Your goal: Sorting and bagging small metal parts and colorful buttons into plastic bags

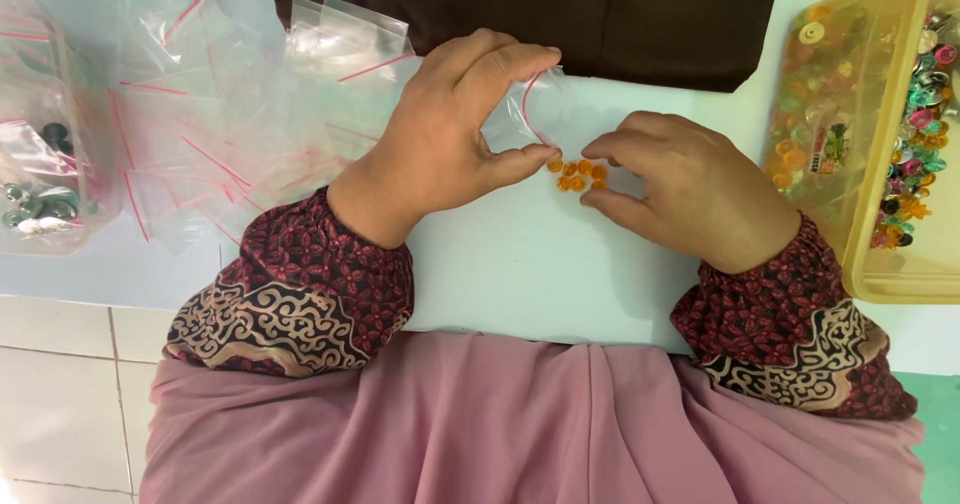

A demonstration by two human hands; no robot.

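Observation:
My left hand (pixel 450 134) pinches a small clear zip bag (pixel 520 114) with a red seal line, holding its mouth apart between thumb and fingers. Just right of that thumb lie several small orange beads (pixel 578 175) on the white table (pixel 520 264). My right hand (pixel 680 194) rests on the table with its fingertips touching the right side of the bead cluster. Both wrists wear dark red patterned sleeves.
A pile of empty clear zip bags (pixel 220 124) covers the left of the table. A clear box (pixel 45 164) at far left holds filled bags. A yellow plastic tub (pixel 880 144) of mixed coloured beads stands at right. Brown cloth (pixel 620 14) lies at the back.

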